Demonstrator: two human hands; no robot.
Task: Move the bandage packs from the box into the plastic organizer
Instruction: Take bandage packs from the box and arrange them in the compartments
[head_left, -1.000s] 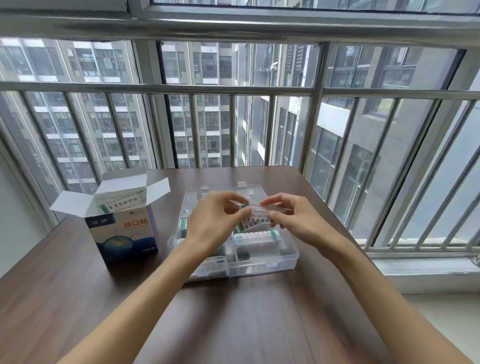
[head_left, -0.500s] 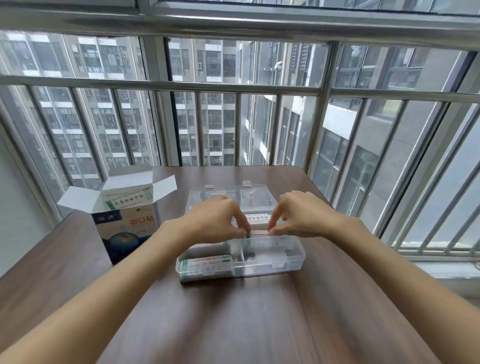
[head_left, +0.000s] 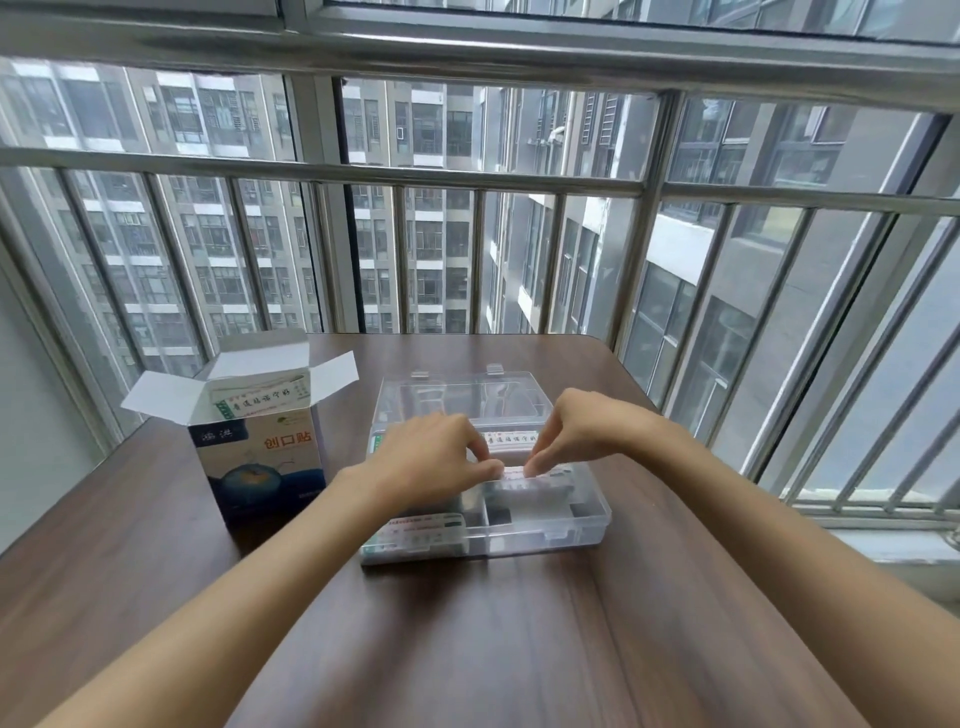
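Left hand (head_left: 431, 457) and right hand (head_left: 582, 431) pinching 1 bandage pack (head_left: 514, 474), fingers curled, over clear organizer (head_left: 545, 525)

Large orange characters reading "创口贴" run across the front of the blue bandage box (head_left: 262, 462) on the table. Green and dark print marks the bandage packs (head_left: 260, 402) standing in its open top and the pack (head_left: 511, 439) in the plastic organizer (head_left: 592, 512), too small to read.

Single head-worn wide-angle view looked forward and down across the table (head_left: 467, 649), close above it, facing the barred window (head_left: 519, 208).
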